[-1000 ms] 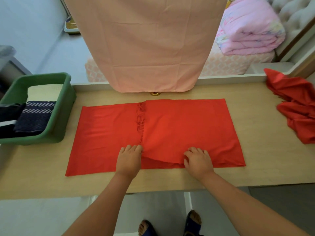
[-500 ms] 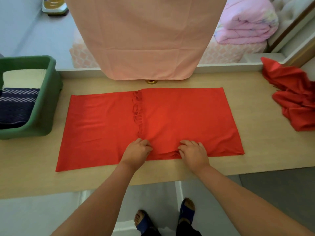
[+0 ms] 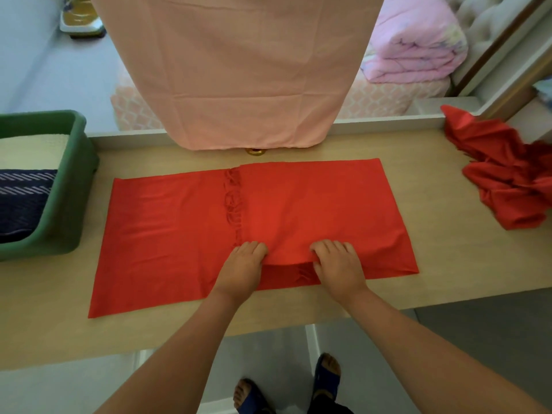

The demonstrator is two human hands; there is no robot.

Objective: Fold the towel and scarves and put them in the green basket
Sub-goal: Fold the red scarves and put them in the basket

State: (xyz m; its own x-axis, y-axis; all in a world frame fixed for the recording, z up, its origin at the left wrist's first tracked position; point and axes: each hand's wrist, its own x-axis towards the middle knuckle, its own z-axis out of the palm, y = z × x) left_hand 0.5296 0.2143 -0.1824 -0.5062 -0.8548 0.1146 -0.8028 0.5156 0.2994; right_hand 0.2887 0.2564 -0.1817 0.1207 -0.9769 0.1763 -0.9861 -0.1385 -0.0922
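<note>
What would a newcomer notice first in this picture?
First the red scarf, laid flat and partly folded in the middle of the table, with the left hand and the right hand holding its upper layer at the near edge. Then the green basket at the far left and the crumpled red cloth at the right end.

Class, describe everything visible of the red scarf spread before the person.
The flat red fabric scarf looks thin and matte. It lies across the pale wooden table, its right part folded over to the middle, where a fringed edge runs. The left hand and right hand grip the upper layer's near edge.
</note>
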